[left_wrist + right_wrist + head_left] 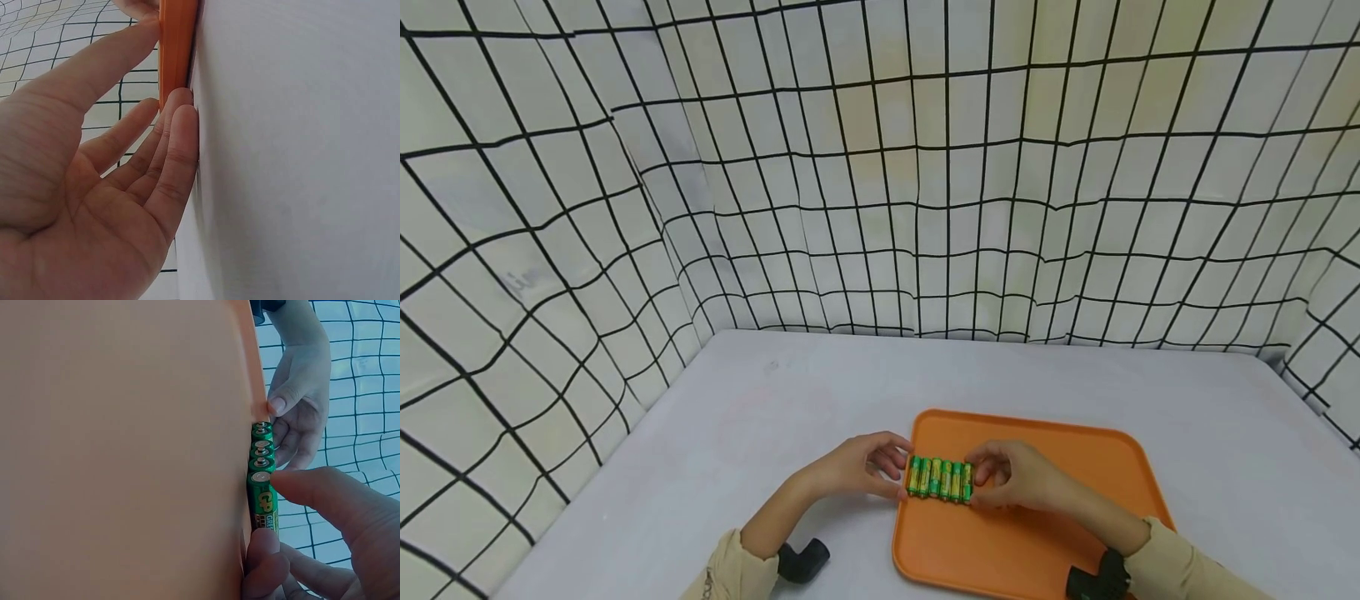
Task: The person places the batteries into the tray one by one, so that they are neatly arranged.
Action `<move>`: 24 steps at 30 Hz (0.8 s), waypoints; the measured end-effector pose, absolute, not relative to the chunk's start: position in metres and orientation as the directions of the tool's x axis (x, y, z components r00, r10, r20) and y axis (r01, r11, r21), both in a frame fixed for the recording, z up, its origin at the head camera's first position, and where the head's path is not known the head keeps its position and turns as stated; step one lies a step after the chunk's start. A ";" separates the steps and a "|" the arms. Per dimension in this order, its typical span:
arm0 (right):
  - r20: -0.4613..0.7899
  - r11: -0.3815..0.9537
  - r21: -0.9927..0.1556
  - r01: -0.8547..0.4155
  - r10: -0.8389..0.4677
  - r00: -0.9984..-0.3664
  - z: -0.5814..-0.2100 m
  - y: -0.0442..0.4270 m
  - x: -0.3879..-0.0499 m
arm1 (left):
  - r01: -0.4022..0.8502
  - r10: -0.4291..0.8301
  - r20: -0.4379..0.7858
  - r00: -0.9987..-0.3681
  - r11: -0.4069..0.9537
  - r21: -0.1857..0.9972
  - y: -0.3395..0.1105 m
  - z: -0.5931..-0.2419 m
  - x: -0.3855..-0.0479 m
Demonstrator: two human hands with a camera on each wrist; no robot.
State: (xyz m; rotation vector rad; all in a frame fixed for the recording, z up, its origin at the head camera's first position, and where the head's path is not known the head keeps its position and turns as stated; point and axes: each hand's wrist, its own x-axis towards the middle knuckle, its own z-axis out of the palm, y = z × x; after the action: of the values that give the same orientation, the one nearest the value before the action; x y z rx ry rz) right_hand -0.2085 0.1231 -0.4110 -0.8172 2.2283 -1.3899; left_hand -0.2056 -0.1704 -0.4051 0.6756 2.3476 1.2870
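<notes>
A row of several green-and-gold AA-size batteries (pixel 936 479) lies side by side along the left edge of an orange tray (pixel 1037 546). At the right end of this row, my right hand (pixel 1018 477) pinches the last battery (pixel 265 503) between thumb and fingers. That battery shows a flat end in the right wrist view, while neighbouring ones show nubs. My left hand (pixel 857 467) is at the row's left end, by the tray's rim. Its thumb tip meets the rim and its loosely bent fingers (pixel 181 144) rest beside the tray's side, palm holding nothing.
The tray lies on a white table (pixel 805 375). Black netting (pixel 955 175) over white walls encloses the back and sides. Black wrist devices (pixel 803 561) sit on both forearms, near the beige sleeves (pixel 737 567).
</notes>
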 end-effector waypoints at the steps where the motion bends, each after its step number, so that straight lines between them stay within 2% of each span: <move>1: -0.013 0.334 -0.901 -0.278 -0.661 -0.751 -0.411 0.123 -0.208 | 0.230 0.574 -0.095 -0.813 0.468 0.853 -0.170 -0.405 -0.206; 24: -0.016 0.321 -0.915 -0.244 -0.634 -0.773 -0.409 0.136 -0.201 | 0.251 0.599 -0.085 -0.796 0.454 0.855 -0.161 -0.405 -0.209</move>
State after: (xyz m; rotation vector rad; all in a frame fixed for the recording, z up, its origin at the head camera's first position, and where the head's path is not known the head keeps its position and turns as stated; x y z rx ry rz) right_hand -0.2010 0.1359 -0.4094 -0.7811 2.2199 -1.4388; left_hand -0.2088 -0.1610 -0.4049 0.7185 2.3340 1.2791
